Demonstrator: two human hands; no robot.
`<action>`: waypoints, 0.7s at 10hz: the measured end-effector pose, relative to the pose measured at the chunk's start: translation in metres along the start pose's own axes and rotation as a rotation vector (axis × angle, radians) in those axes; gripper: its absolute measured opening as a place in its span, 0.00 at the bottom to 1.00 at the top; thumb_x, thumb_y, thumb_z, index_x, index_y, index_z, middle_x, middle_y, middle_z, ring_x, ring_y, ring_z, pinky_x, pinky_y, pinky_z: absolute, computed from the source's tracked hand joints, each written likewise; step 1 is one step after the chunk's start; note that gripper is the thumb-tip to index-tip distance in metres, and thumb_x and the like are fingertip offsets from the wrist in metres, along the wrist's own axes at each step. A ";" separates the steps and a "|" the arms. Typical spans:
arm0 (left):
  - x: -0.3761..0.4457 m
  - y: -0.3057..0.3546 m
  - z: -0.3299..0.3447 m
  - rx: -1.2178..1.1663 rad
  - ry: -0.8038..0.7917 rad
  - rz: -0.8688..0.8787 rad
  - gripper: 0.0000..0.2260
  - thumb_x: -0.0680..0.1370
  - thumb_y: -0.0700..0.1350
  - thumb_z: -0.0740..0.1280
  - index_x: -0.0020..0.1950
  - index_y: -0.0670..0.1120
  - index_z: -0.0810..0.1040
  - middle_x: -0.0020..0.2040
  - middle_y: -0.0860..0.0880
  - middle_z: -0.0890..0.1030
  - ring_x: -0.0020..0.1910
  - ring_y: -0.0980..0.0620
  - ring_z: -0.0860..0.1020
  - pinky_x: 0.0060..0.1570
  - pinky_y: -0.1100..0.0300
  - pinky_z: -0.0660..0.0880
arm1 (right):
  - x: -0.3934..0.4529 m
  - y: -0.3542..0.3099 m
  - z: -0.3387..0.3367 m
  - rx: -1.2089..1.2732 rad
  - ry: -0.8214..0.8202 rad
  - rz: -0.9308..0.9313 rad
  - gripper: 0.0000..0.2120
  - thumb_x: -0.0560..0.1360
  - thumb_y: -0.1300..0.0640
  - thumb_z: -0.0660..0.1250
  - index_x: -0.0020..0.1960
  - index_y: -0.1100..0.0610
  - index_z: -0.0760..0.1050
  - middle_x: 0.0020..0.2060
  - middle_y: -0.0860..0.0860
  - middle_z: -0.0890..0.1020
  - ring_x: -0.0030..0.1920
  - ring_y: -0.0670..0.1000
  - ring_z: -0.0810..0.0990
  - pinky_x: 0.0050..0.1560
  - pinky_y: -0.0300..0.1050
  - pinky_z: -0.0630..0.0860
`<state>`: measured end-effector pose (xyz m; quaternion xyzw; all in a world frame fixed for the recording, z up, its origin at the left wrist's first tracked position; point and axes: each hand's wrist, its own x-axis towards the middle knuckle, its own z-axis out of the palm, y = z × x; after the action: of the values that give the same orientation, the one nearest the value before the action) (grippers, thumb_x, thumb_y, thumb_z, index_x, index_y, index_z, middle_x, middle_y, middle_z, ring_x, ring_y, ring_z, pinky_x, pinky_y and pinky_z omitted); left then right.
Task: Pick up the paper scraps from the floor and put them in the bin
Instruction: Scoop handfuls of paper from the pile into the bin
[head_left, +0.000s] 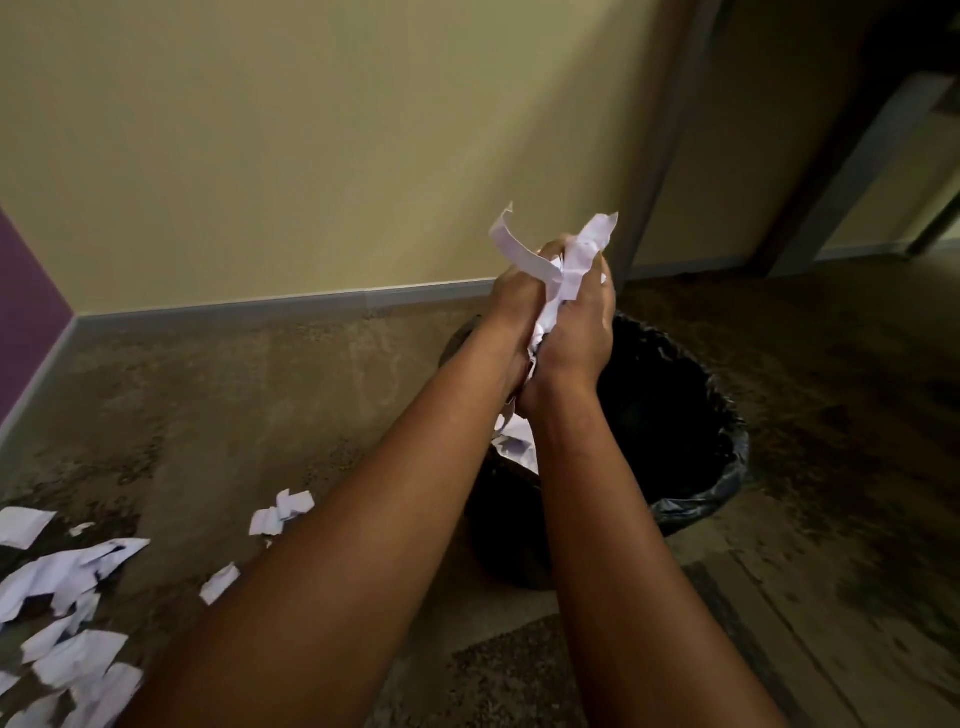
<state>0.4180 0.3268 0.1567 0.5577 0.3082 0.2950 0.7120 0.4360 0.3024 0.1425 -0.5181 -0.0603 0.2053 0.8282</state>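
Both my hands hold one bunch of white paper scraps (558, 270) pressed between them, above the near-left part of the bin's opening. My left hand (511, 306) grips the bunch from the left and my right hand (579, 322) from the right. Strips stick out above the fingers, and more paper (517, 441) hangs below my wrists. The bin (727, 462) is round, lined with a black plastic bag, and stands on the floor under my hands. Several white paper scraps (67, 618) lie on the floor at the lower left, with smaller ones (283, 512) nearer the bin.
A pale yellow wall with a grey skirting board (291, 304) runs behind the bin. A purple wall (26, 301) stands at the far left. The speckled brown floor (831, 415) extends right toward a dark doorway (883, 171).
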 end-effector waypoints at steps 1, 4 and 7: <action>0.020 -0.012 0.011 0.016 0.057 -0.104 0.12 0.82 0.40 0.55 0.40 0.48 0.68 0.38 0.51 0.69 0.35 0.57 0.68 0.37 0.64 0.66 | 0.014 0.002 -0.017 -0.058 0.015 -0.043 0.19 0.72 0.39 0.68 0.58 0.46 0.81 0.62 0.51 0.78 0.55 0.48 0.83 0.57 0.51 0.81; 0.024 -0.022 0.006 0.080 0.169 -0.116 0.19 0.79 0.58 0.60 0.58 0.46 0.79 0.49 0.50 0.82 0.39 0.55 0.78 0.34 0.63 0.69 | 0.025 0.000 -0.044 -0.276 0.153 0.058 0.16 0.71 0.36 0.64 0.48 0.46 0.82 0.65 0.48 0.74 0.62 0.53 0.76 0.64 0.53 0.74; 0.020 -0.016 -0.019 0.010 0.311 -0.004 0.10 0.79 0.50 0.62 0.41 0.50 0.78 0.39 0.57 0.77 0.41 0.57 0.74 0.41 0.61 0.70 | 0.002 -0.004 -0.016 -0.276 0.022 0.051 0.10 0.78 0.49 0.64 0.57 0.48 0.79 0.66 0.49 0.73 0.61 0.48 0.74 0.46 0.36 0.67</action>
<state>0.4173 0.3505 0.1353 0.5081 0.4174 0.3750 0.6534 0.4434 0.2884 0.1388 -0.6306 -0.0655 0.2103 0.7442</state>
